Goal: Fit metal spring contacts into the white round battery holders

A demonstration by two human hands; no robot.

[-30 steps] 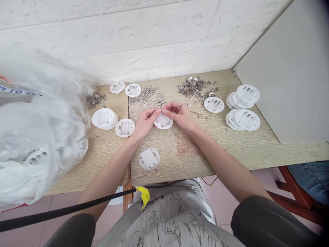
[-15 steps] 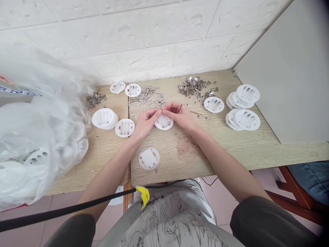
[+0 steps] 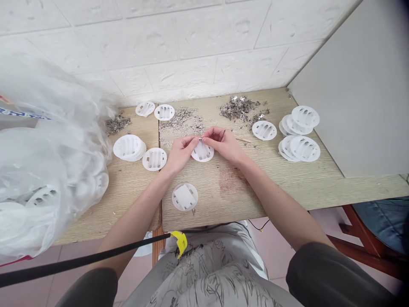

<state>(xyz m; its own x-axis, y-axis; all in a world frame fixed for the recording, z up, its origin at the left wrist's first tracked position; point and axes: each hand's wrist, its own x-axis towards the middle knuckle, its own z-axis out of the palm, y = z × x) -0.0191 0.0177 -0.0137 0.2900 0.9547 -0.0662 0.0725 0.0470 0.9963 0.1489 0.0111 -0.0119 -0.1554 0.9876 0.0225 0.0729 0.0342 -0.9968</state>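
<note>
A round white plastic battery holder (image 3: 202,153) with slots and metal contacts is between my hands, near the middle of the table. My left hand (image 3: 182,152) grips its upper left edge, thumb on top. At the upper right edge, the thumb and index finger of my right hand (image 3: 223,143) are pinched together on the holder; any small contact between them is too small to make out. Something red shows at the holder's lower left rim. Closer to me lies another battery holder (image 3: 185,197), its square block facing up.
Loose metal contacts form piles (image 3: 239,108) (image 3: 182,119) (image 3: 118,124) along the wall. Stacked holders (image 3: 305,148) stand at the right, and another stack (image 3: 128,147) at the left. A plastic bag (image 3: 47,170) full of holders covers the left side. A grey panel (image 3: 351,94) borders the right.
Both hands keep their hold on the battery holder, with only slight finger movement. The holder's face shows a little more. The whole view has shifted slightly.
</note>
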